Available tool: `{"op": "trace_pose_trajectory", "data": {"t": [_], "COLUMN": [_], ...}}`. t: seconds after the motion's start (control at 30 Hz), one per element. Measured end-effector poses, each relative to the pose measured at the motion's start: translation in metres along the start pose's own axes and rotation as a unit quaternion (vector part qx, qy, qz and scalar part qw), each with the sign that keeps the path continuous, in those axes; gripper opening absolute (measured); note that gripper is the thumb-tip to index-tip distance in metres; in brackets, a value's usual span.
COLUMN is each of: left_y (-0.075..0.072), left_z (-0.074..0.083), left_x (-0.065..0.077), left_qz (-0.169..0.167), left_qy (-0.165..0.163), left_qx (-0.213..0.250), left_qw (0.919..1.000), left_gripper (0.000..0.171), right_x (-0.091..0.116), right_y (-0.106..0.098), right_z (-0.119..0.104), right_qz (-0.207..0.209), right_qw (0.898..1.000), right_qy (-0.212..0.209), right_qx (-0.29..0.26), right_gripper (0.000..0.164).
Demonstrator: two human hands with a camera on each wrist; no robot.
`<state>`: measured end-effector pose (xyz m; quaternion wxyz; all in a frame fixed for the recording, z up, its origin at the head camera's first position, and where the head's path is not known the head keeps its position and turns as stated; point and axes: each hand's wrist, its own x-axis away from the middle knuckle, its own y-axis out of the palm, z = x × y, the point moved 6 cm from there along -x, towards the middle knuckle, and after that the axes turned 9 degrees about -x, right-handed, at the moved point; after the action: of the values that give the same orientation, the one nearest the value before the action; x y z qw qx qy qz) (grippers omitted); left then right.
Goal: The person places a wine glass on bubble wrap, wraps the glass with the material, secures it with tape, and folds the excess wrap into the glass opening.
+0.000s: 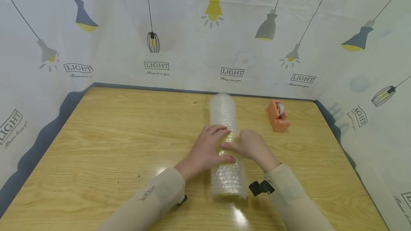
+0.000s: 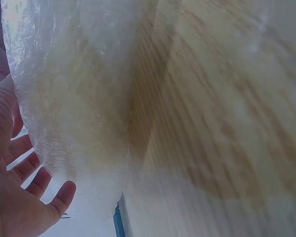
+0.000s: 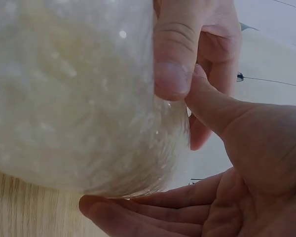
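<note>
A long roll of clear bubble wrap [image 1: 224, 181] lies on the wooden table, its length running away from me. My left hand [image 1: 205, 149] is laid over its left side, with fingers spread across the top and the thumb nearer me. From the right side my right hand [image 1: 255, 147] touches the roll, its thumb stretched across the top between the left thumb and fingers. In the right wrist view, extended fingers [image 3: 172, 217] reach along the low side of the wrap. A yellowish tint shows through the plastic layers.
An orange tape dispenser [image 1: 278, 117] with a tape roll stands at the back right of the table [image 1: 112, 145]. White cloth [image 1: 192, 38] printed with lamps surrounds the table on its far side and flanks. Black straps [image 1: 260, 187] sit near the sleeves' cuffs.
</note>
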<state>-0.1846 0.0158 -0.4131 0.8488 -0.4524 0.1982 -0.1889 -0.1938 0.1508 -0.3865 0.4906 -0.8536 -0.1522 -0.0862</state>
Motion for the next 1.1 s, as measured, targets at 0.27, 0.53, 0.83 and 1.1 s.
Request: {"op": "trace_pose_trajectory", "data": {"t": [0.27,0.53,0.83,1.1], "left_y": [0.003,-0.007,-0.009,-0.011], "left_z": [0.004,-0.003,-0.023,-0.036], "left_x": [-0.002,0.006,0.017,0.024], "left_qz": [0.001,-0.023,-0.045,-0.058], "left_qy": [0.017,0.018,-0.008,-0.035], "left_qx": [-0.021,0.048,0.104,0.129], "left_qw": [0.9996,0.9984,0.9935,0.9894], "left_gripper": [0.089,0.09,0.093,0.094], "right_x": [-0.002,-0.003,-0.003,-0.005], "right_y": [0.001,0.0,-0.001,0.006], "right_z": [0.008,0.021,0.032,0.036], "right_qz": [-0.022,-0.013,-0.03,-0.058], "right_qw": [0.998,0.995,0.991,0.973], "right_qy": [0.031,0.043,0.048,0.065], "right_qx": [-0.04,-0.084,-0.12,-0.213], "right_gripper": [0.059,0.059,0.058,0.06]}}
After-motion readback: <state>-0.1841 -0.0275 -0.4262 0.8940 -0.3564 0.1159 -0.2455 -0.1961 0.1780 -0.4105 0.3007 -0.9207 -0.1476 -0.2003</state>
